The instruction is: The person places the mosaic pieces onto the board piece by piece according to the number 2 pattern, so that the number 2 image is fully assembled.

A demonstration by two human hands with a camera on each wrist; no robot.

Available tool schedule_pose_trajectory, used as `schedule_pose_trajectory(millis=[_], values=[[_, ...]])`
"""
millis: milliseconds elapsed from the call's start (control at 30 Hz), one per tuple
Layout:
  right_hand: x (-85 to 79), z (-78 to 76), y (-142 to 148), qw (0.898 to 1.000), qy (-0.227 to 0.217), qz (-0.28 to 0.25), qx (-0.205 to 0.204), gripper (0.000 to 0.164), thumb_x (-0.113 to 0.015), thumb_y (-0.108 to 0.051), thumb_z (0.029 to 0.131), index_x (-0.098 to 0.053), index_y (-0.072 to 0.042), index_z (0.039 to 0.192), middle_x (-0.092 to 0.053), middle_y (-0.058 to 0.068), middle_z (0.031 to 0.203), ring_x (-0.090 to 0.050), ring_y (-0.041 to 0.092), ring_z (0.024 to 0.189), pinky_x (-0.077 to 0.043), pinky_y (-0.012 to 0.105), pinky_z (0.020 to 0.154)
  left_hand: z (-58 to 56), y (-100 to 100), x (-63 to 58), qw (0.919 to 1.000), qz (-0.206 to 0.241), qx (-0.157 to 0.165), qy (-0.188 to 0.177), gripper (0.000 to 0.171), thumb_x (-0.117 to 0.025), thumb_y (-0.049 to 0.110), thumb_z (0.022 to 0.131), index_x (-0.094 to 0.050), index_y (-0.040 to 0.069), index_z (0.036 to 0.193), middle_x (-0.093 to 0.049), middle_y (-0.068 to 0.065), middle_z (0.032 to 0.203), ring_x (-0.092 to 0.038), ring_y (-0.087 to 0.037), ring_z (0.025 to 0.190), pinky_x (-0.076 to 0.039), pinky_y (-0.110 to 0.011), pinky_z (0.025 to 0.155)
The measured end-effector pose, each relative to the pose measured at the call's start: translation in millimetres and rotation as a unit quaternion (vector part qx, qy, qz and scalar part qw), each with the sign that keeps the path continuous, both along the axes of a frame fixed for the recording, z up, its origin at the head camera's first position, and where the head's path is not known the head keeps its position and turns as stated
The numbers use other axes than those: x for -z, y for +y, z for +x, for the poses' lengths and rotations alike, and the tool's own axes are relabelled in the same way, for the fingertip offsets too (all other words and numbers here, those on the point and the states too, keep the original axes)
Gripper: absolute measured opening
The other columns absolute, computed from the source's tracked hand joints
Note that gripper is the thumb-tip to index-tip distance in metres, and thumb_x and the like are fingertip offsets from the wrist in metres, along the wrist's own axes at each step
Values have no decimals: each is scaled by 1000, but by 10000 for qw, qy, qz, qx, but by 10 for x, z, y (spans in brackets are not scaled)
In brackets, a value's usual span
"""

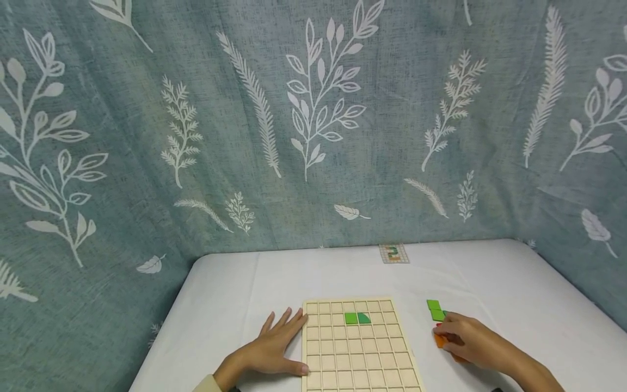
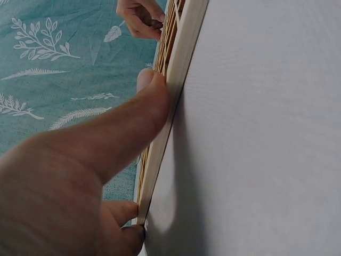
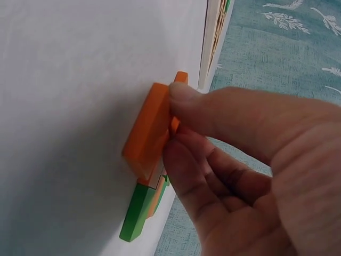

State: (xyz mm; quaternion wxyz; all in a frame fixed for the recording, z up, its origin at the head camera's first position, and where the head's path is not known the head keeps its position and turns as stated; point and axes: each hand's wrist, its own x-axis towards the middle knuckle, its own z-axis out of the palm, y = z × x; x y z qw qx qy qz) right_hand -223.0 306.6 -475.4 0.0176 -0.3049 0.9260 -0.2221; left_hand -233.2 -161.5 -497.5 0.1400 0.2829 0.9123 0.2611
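A pale wooden grid board (image 1: 341, 348) lies on the white table. In its upper part sit a light green square tile (image 1: 351, 318) and a darker green quarter-round tile (image 1: 363, 318), side by side. My left hand (image 1: 271, 348) rests along the board's left edge with fingers spread; its thumb (image 2: 154, 101) touches the side of the frame. To the right of the board, my right hand (image 1: 472, 343) pinches an orange tile (image 3: 148, 130) between thumb and forefinger, among other loose pieces. The hand partly hides these pieces.
Two light green tiles (image 1: 436, 310) lie just beyond the right hand, and a bit of red shows beside its fingertips. A small patterned card (image 1: 394, 253) lies at the table's far edge. Behind hangs a teal curtain (image 1: 382, 179) with white leaf prints.
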Motion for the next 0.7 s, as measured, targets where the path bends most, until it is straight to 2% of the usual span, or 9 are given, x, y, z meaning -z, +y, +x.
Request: schedule_pose_trajectory(millis=[167,367,700], values=[[27,1,-3,9998,178,43,-42,23,-77,-9,84,-74,-2,106,-53,-7,92,-40,-6,75,-40,16,60,8,-4,11,10000,9,3,4,110,-71,65,80,-20,9,160,-10,-12,168,-2,-39,156,8,-66,119],[36,5,-16,9990,433,47,26,22,-78,-11,83,-72,-8,105,-55,-6,96,-45,-5,80,-46,19,63,-5,-2,18,10000,-24,-25,-6,111,-72,66,79,-21,9,160,-10,-12,168,-2,-38,156,8,-66,120],[-47,30,-64,9992,336,57,229,27,-78,-19,86,-72,-5,108,-55,-7,95,-45,-5,79,-48,21,64,-7,1,24,10000,-47,-7,14,112,-71,66,79,-20,9,160,-10,-12,168,-2,-39,156,9,-66,119]])
